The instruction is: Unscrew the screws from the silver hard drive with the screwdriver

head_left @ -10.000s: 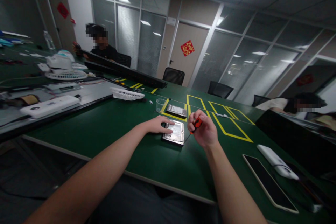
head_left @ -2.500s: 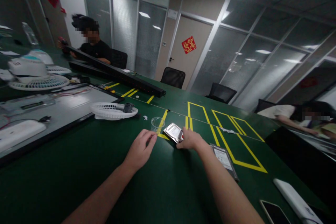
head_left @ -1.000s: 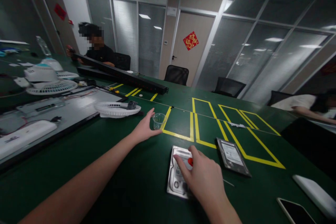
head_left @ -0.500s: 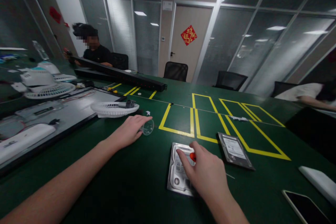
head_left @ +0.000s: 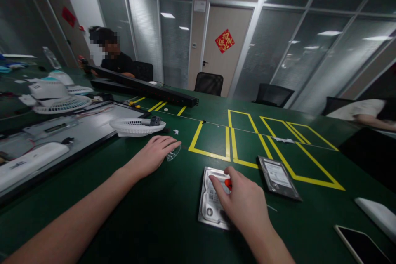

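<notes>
My left hand (head_left: 157, 152) is closed around a small clear plastic cup (head_left: 173, 153), tilted at the table surface; the fingers hide part of it. My right hand (head_left: 246, 194) is over a silver hard drive (head_left: 208, 202) lying flat on the table. In its grip is a screwdriver with an orange handle (head_left: 228, 184); a thin shaft (head_left: 272, 208) shows on the far side of the hand. Most of the screwdriver is hidden. To the right of this hand lies a second, darker-edged hard drive (head_left: 278, 177) with a white label.
On the left lie a flat panel (head_left: 102, 121), a white power strip (head_left: 34, 165) and white fan parts (head_left: 136, 128). Yellow tape (head_left: 210, 155) marks rectangles on the green table. A phone (head_left: 359, 243) is at the right. Another person (head_left: 119, 64) handles long black bars.
The cup in my left hand has tipped, its round opening turning away from me and downward. My right hand stays over the silver hard drive. The view has shifted slightly.
</notes>
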`<state>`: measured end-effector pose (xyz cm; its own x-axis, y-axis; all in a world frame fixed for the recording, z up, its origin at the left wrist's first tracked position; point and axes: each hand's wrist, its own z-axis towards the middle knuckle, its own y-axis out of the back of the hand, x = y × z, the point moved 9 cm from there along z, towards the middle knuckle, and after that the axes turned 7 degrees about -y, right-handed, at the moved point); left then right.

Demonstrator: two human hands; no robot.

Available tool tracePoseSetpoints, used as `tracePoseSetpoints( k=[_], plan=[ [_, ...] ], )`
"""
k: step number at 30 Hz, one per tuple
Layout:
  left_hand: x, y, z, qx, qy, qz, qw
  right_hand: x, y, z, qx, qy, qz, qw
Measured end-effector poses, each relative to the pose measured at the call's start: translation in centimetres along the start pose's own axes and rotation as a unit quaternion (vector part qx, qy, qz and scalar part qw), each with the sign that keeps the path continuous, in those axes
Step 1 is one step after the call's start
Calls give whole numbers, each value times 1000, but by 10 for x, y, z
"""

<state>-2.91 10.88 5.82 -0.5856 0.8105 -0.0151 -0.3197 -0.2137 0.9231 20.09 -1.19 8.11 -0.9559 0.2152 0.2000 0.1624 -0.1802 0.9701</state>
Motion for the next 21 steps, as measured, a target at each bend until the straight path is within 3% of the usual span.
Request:
tracePoseSetpoints(
  k=[21],
  plan=[
    [2, -2, -2, -6, -22, 66, 998, 3, 2, -1, -8, 5, -5, 1000]
  ],
)
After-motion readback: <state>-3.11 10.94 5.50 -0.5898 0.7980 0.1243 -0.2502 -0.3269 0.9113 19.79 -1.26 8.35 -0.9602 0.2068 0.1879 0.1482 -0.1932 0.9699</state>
